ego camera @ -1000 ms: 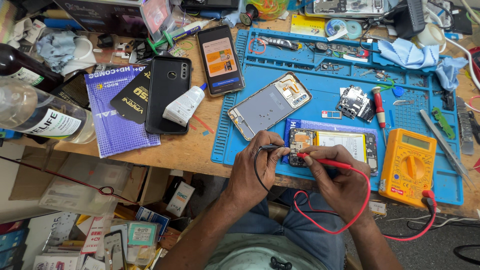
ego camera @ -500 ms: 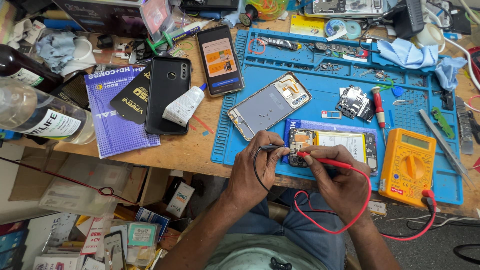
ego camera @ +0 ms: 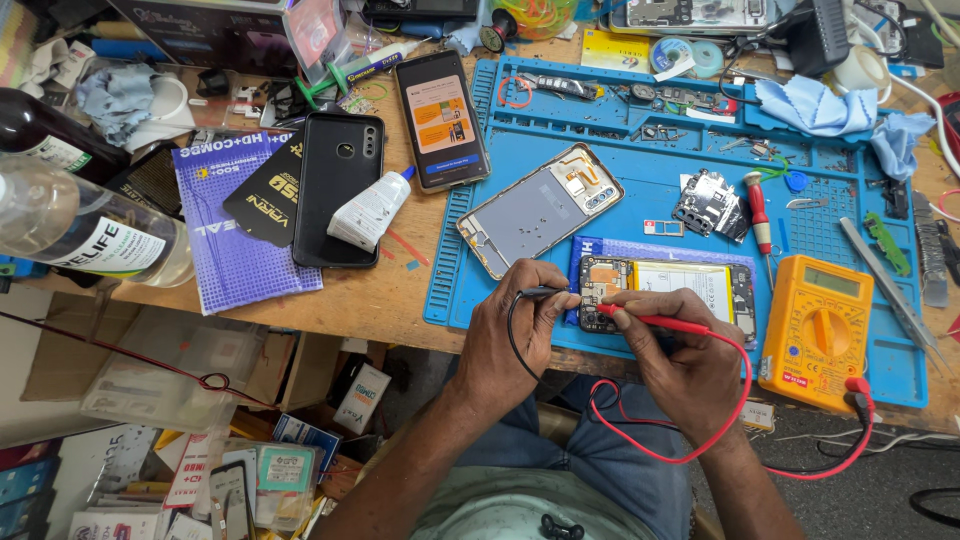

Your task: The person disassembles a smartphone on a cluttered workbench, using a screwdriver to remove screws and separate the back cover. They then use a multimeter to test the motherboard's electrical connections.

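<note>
An opened phone [ego camera: 668, 283] with its battery and circuit board exposed lies on the blue work mat [ego camera: 640, 215] at the near edge of the bench. My left hand [ego camera: 512, 325] grips a black probe [ego camera: 545, 293] whose tip touches the board's left end. My right hand [ego camera: 680, 350] holds a red probe [ego camera: 650, 320], its tip on the same board area. Red and black leads run to an orange multimeter [ego camera: 820, 330] on the right of the mat.
A detached phone frame [ego camera: 540, 208] lies above the opened phone. A red-handled screwdriver [ego camera: 758, 210], small circuit parts [ego camera: 708, 203] and tweezers [ego camera: 885, 290] rest on the mat. Left of it are two phones [ego camera: 440, 118], a white glue tube [ego camera: 368, 210], a purple packet [ego camera: 225, 250] and bottles [ego camera: 75, 235].
</note>
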